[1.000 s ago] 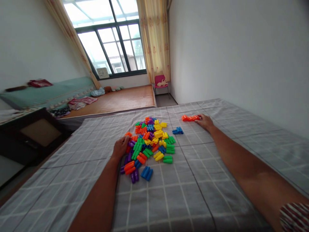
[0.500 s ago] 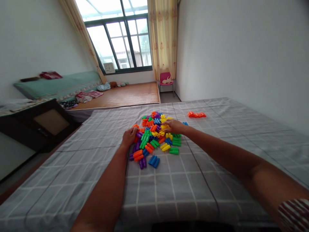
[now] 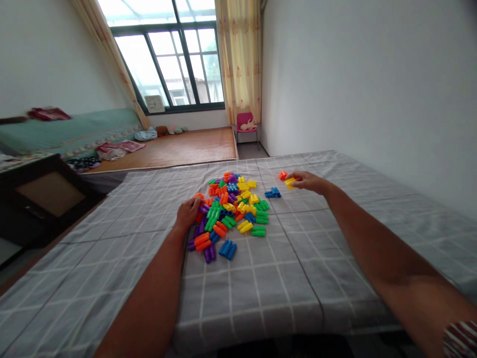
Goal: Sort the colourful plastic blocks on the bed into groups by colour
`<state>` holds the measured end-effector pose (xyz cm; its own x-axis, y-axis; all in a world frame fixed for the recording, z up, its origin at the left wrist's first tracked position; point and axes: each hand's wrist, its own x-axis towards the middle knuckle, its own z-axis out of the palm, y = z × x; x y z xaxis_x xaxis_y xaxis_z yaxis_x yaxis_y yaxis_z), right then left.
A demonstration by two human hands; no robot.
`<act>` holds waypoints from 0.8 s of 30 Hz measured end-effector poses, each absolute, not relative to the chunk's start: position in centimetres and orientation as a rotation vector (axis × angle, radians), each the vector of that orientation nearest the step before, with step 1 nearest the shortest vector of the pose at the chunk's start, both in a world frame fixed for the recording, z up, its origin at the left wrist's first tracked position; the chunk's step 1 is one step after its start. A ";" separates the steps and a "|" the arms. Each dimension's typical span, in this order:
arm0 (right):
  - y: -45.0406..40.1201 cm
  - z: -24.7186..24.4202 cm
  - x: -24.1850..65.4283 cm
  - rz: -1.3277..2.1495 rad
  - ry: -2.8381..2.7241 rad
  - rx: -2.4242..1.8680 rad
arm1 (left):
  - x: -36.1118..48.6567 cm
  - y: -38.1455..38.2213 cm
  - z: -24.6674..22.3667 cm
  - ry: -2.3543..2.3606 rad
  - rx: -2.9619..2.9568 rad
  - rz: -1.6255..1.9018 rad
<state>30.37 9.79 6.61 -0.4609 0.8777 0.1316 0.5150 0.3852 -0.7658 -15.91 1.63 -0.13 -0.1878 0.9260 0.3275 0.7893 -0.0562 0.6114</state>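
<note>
My right hand (image 3: 312, 182) is closed on a yellow plastic building block (image 3: 290, 184) made of joined tubes. It is beside the row of orange blocks (image 3: 282, 175), which it partly hides. At the left edge of the heap my left hand (image 3: 188, 212) has its fingers curled on an orange plastic building block (image 3: 199, 196), mostly hidden by them. Between the hands lies the heap of coloured blocks, among them green blocks (image 3: 213, 216), yellow blocks (image 3: 246, 226) and purple blocks (image 3: 209, 253). A blue block group (image 3: 273, 193) lies apart, right of the heap.
A grey checked cloth (image 3: 257, 283) covers the surface under the blocks. A blue block (image 3: 227, 249) lies at the heap's near side. Behind are a low bed platform (image 3: 186, 144), a pink chair (image 3: 246, 121) and a window. A dark cabinet (image 3: 44, 191) stands at left.
My right hand has moved from the heap rightward to the orange row, carrying a yellow block. My left hand stays at the heap's left edge. The camera view has turned slightly right.
</note>
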 end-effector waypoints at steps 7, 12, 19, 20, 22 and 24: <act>8.8 4.9 32.2 0.833 -2.262 -1.189 | -15.8 1.3 0.2 2.026 1.856 1.071; 8.6 4.6 26.7 0.617 -2.251 -1.074 | -15.7 1.5 -0.1 2.023 1.839 1.078; 1.7 3.7 17.4 0.382 -2.499 -0.496 | -15.4 1.3 0.0 2.043 1.854 1.058; 1.0 3.6 16.8 0.355 -2.526 -0.467 | -15.3 1.3 0.1 2.040 1.854 1.062; 0.3 3.5 15.7 0.328 -2.548 -0.467 | -15.1 1.2 0.1 2.032 1.860 1.070; 0.1 3.5 14.6 0.315 -2.561 -0.454 | -15.0 1.3 -0.1 2.031 1.871 1.079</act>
